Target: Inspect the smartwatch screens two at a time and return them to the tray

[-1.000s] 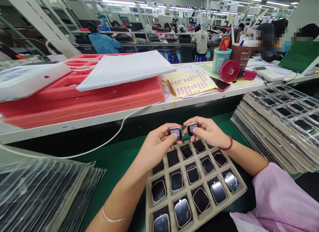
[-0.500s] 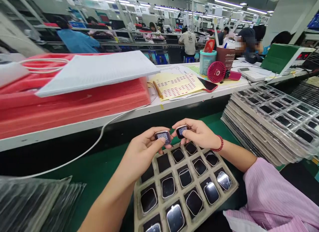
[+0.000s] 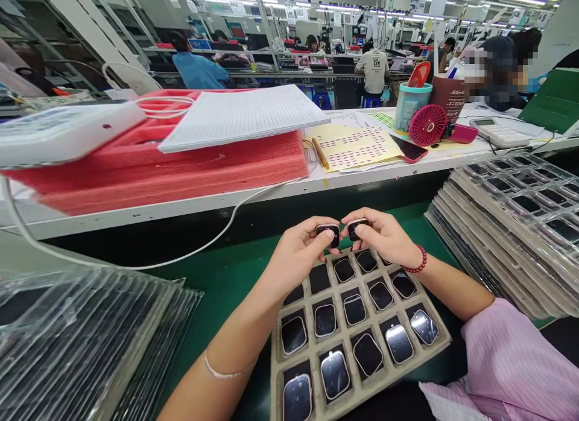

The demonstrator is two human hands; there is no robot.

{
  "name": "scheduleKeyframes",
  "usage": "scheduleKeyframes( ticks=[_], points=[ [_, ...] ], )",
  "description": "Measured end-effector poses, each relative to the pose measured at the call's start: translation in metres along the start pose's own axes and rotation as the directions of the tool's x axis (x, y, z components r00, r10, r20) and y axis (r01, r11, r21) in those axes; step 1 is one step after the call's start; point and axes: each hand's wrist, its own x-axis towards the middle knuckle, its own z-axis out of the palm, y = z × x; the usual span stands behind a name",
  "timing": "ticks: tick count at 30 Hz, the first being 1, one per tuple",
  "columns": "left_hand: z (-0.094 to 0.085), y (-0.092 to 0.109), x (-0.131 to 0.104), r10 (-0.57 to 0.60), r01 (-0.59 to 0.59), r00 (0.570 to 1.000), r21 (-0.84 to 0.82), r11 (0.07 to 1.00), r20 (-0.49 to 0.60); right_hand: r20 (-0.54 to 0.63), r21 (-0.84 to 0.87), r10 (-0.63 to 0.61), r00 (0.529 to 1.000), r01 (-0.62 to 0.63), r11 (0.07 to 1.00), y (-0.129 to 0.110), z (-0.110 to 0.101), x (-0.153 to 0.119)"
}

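My left hand [image 3: 302,247] pinches a square smartwatch body [image 3: 328,233] with a dark face, its thumb pressed on the screen. A second smartwatch body [image 3: 356,227] is held the same way in my right hand [image 3: 382,235], which has a red bead bracelet on the wrist. Both watches are above the far edge of a beige compartment tray [image 3: 312,309], their faces turned toward me. Several more watch bodies, such as one in the middle [image 3: 354,309], lie face up in the tray's pockets. One pocket [image 3: 319,278] near the left hand shows only its dark bottom.
Stacked clear trays [image 3: 122,348] stand at left, and a tall tray stack with watches [image 3: 511,228] at right. On the shelf ahead are red foam [image 3: 253,161], a notebook [image 3: 253,116], a phone [image 3: 409,148] and a pink fan [image 3: 427,125]. A white cable [image 3: 190,257] hangs down.
The view has swung left, so hands and tray sit farther right. The code patterns on both watch screens are gone; the faces now look mostly dark. Both hands keep their hold.
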Motion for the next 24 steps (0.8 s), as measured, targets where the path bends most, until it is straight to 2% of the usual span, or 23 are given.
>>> scheduleKeyframes(
  ticks=[3, 6, 8, 12, 14, 18, 21, 24],
  points=[
    [0.001, -0.003, 0.001, 0.023, -0.023, 1.000, 0.005, 1.000, 0.005, -0.016, 0.046, 0.001, 1.000, -0.001, 0.999, 0.005, -0.001, 0.002],
    [0.001, -0.006, 0.001, 0.048, -0.048, 0.998, 0.016, 0.999, 0.034, -0.042, 0.014, -0.041, 0.998, 0.042, 0.999, 0.007, -0.001, 0.003],
    [0.000, -0.008, 0.002, 0.070, -0.071, 0.997, 0.021, 0.997, 0.027, -0.015, -0.015, -0.051, 0.999, 0.051, 0.999, 0.006, -0.001, 0.003],
    [0.000, -0.007, 0.003, 0.077, -0.076, 0.997, 0.037, 0.996, -0.012, 0.072, 0.005, 0.029, 0.997, -0.029, 1.000, 0.000, -0.004, 0.002],
    [0.000, -0.006, 0.002, 0.054, -0.054, 0.999, 0.046, 0.998, 0.001, 0.044, -0.005, 0.025, 0.999, -0.025, 1.000, -0.002, -0.004, 0.001],
    [0.001, -0.006, 0.001, 0.070, -0.071, 0.997, 0.035, 0.997, 0.012, -0.050, -0.142, -0.073, 0.996, 0.065, 0.988, -0.002, -0.001, 0.001],
    [0.000, -0.005, 0.001, 0.090, -0.090, 0.996, 0.033, 0.995, 0.004, -0.003, -0.155, -0.097, 0.995, 0.096, 0.983, -0.003, 0.000, 0.000],
    [-0.001, -0.003, 0.001, 0.087, -0.086, 0.996, 0.049, 0.995, -0.020, 0.080, -0.077, -0.030, 0.996, 0.036, 0.996, -0.005, -0.002, -0.001]
  ],
)
